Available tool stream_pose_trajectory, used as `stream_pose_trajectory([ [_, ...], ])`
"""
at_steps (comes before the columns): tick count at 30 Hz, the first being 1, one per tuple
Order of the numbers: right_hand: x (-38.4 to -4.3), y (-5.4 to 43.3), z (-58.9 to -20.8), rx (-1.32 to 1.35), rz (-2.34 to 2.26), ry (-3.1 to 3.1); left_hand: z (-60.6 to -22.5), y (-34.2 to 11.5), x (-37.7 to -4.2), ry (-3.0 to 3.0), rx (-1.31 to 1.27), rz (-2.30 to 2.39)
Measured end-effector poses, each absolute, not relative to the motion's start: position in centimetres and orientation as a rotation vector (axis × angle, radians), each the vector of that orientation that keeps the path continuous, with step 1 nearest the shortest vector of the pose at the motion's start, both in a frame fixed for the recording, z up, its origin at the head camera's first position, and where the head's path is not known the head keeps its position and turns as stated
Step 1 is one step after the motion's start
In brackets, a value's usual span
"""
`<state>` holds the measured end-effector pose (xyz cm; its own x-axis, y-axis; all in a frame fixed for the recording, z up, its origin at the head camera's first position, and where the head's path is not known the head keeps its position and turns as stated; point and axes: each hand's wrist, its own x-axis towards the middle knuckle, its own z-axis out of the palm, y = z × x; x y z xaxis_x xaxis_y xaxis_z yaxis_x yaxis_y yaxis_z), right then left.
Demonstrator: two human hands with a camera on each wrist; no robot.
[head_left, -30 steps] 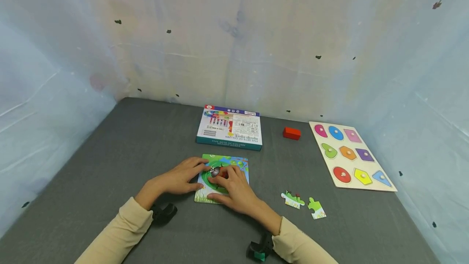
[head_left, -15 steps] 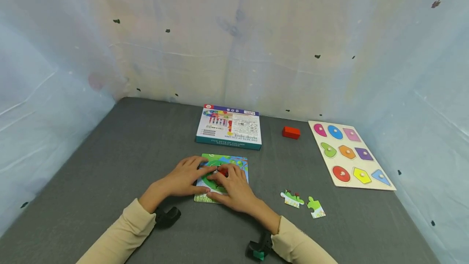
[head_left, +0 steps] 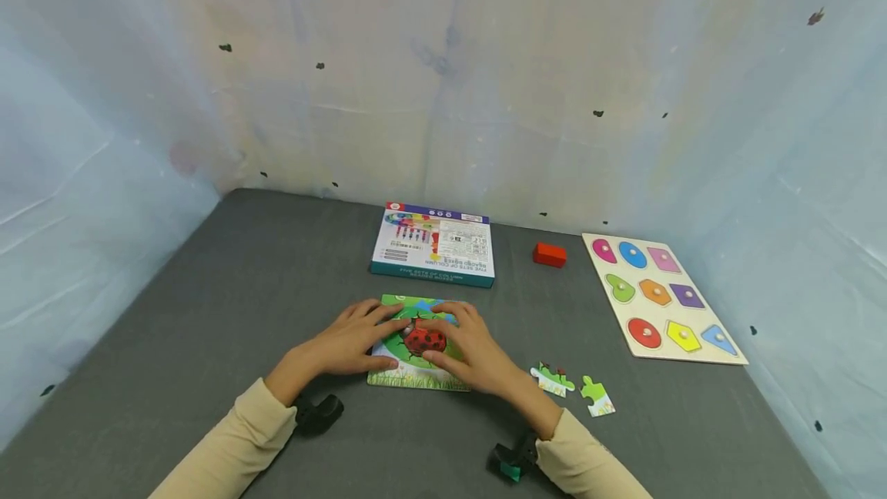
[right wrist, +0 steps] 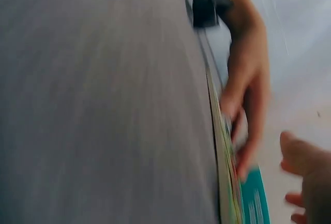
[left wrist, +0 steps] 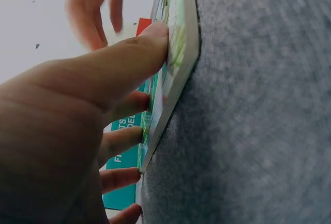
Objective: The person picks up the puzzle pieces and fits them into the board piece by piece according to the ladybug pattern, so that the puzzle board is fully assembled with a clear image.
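Note:
A square puzzle board (head_left: 419, 380) with a red spotted ladybug (head_left: 425, 340) on a green leaf lies flat on the dark table. My left hand (head_left: 351, 343) rests on its left side, fingers spread and fairly straight; in the left wrist view the thumb (left wrist: 139, 48) touches the board's face. Over the right side is my right hand (head_left: 481, 355), loosely bent and holding nothing. The right wrist view, blurred, shows that hand (right wrist: 313, 169) raised off the board. Part of the board's right side is hidden under it.
Two loose jigsaw pieces, a wider one (head_left: 553, 380) and a narrower one (head_left: 597, 396), lie to the right. Behind the board sits a flat box (head_left: 433, 277). A red block (head_left: 550, 255) and a wooden shape board (head_left: 658, 323) are at the back right, near the sheeting.
My right hand has moved right and lifted away from the ladybug, uncovering it. My left hand slid slightly rightward on the board earlier, its fingers reaching toward the ladybug.

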<state>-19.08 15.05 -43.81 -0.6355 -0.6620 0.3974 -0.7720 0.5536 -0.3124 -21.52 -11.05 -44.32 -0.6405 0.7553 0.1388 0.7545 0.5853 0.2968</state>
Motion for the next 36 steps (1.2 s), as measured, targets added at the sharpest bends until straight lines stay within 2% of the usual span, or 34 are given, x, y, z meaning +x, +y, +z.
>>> stream_pose_trajectory([
  [5,-18.5,20.2,-43.0,1.172,0.721,-2.494,-44.4,-11.0,-21.5,2.773,1.363,0.539],
  [9,-17.3,23.9,-42.9,1.033,0.727,-2.587,-44.4,-11.1,-21.6,2.72,1.381,0.597],
  [18,-14.5,29.6,-43.6,0.825,0.72,-2.818,-44.2,-11.0,-21.8,2.638,1.344,0.695],
  [24,-13.8,31.5,-43.7,0.748,0.713,-2.882,-44.3,-11.0,-21.7,2.638,1.33,0.706],
  [36,-13.9,31.9,-44.7,0.804,0.778,-2.786,-44.3,-11.0,-21.8,2.649,1.354,0.702],
])
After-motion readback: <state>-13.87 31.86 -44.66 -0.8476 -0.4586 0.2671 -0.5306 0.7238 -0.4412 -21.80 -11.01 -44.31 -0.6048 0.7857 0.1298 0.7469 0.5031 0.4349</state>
